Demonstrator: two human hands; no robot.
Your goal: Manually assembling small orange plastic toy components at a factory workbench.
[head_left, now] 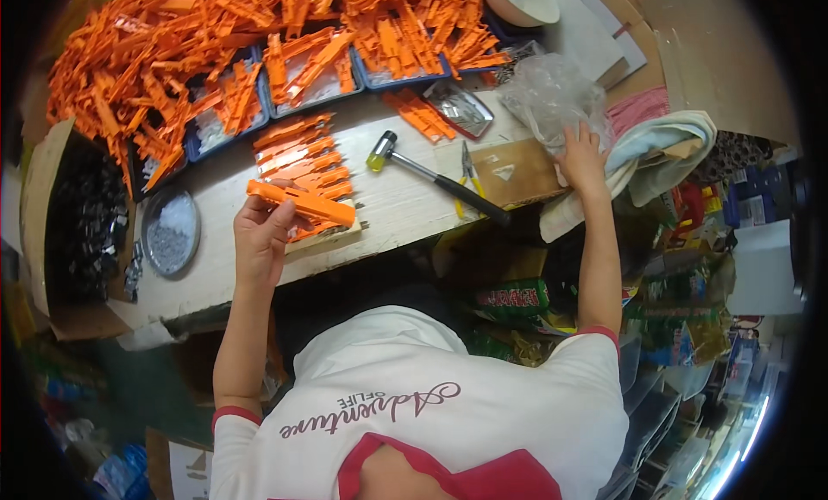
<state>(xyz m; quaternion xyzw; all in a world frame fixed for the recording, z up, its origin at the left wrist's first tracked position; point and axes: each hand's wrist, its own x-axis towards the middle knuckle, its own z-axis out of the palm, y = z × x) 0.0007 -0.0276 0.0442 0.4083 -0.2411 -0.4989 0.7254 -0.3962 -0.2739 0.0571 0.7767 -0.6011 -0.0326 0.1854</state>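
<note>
My left hand (263,237) is closed around a long orange plastic part (306,203), held above the near end of a row of similar orange pieces (302,159) lined up on the bench. At the right side of the bench, my right hand (584,158) reaches out with its fingers stretched and slightly apart. Its fingertips are at the edge of a crumpled clear plastic bag (556,95); whether they press on it I cannot tell. Between the hands lie a mallet (435,181) with a black grip and pliers (468,177) with yellow handles.
Blue bins (315,99) line the back, under a large heap of orange parts (172,47). A metal tray (489,121) holds small metal pieces. At left are a round dish (194,250) of small pale parts and a cardboard box (43,215) of black pieces. Folded cloth (660,146) lies at right.
</note>
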